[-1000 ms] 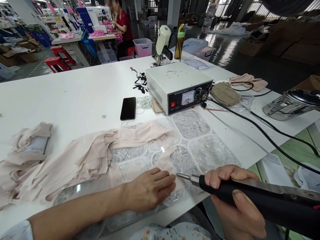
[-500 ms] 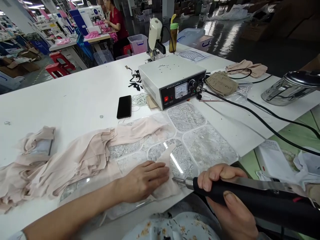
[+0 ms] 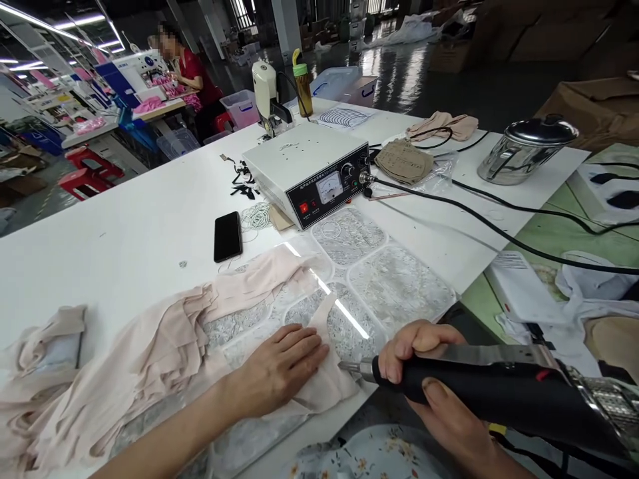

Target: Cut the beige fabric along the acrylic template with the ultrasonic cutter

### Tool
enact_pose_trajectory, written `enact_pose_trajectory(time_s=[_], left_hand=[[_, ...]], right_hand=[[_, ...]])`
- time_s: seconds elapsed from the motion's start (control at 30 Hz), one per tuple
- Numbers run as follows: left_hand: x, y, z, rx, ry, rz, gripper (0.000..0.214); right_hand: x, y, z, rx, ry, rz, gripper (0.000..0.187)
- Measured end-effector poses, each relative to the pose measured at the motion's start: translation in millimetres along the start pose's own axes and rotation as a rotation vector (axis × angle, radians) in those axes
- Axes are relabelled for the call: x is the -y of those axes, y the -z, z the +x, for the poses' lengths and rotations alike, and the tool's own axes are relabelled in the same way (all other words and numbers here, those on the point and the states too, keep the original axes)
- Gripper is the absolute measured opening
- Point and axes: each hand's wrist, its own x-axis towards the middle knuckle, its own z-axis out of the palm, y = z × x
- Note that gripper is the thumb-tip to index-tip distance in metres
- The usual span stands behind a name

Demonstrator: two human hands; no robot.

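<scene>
My left hand [image 3: 284, 362] lies flat, fingers stretched out, on a thin pale-pink fabric piece [image 3: 327, 382] at the table's near edge. The piece narrows to a strip past my fingertips. In my right hand [image 3: 439, 392] is a black-handled ultrasonic hand tool [image 3: 479, 389], my fingers wrapped around its grip. Its narrow metal tip points left and meets the fabric just beside my left fingertips; whether it presses in, I cannot tell. Beneath the fabric is a clear-coated, marble-patterned mat [image 3: 399, 286]. A pile of similar pink pieces [image 3: 144, 346] spreads to the left of my hand.
A metal control box [image 3: 309, 169] with a dial stands behind the mat, a black cable [image 3: 479, 209] running right from it. Nearby are a phone [image 3: 227, 236], beige pieces [image 3: 404, 161], a steel pot [image 3: 524, 150] and a bottle [image 3: 302, 90]. A person [image 3: 192, 73] sits at a sewing machine.
The view has turned to the right, so the table's things sit farther left. My left hand still presses the fabric, and the tool tip stays by the same part of it.
</scene>
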Motion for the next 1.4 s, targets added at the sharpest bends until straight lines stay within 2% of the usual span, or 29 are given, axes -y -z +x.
enact_pose_trajectory(time_s=[0.23,0.5,0.87,1.4], left_hand=[[1,4.2,7,-0.046,0.004,0.014,0.02],[9,1.8,6,0.061,-0.064,0.017,0.017],[11,5.9,7,0.135,-0.097,0.046,0.021],[8,2.0,4,0.139,-0.072,0.061,0.029]], right_hand=[[3,-2,1,0.026,-0.004,-0.004,0.011],[2,0,-1,0.019,0.024,-0.024,0.012],[3,1,-6,0.023,-0.015,-0.018,0.012],[13,-8,0,-0.032,-0.012,-0.046,0.011]])
